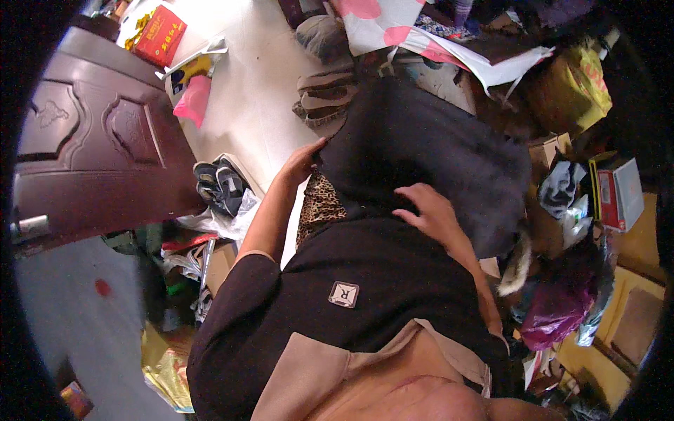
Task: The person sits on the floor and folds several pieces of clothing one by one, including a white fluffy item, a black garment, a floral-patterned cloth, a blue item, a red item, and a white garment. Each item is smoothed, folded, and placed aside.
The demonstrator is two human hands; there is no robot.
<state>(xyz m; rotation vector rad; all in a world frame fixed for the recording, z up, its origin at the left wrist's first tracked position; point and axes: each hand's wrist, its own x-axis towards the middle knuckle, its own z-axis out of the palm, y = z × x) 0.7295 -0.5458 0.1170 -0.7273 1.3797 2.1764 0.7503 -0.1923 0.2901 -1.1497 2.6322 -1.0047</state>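
Observation:
A large piece of black cloth (432, 158) spreads in front of me, from near my waist out toward the top of the view. My left hand (308, 158) is at its left edge, fingertips against the fabric; the grip is partly hidden. My right hand (426, 210) rests on or just over the cloth's near part, thumb and fingers apart. Leopard-print fabric (318, 210) shows below my left hand, beside my black top. Beyond the cloth's left edge are beige shoes (324, 100) and a grey cap-like item (321, 39).
A dark carved door (105, 142) stands at the left. Dark shoes (221, 184) sit in a box beside it. A red box (158, 37) and a pink item (194, 100) lie farther off. Boxes (621, 194), a yellow bag (576, 89) and a purple plastic bag (555, 310) crowd the right.

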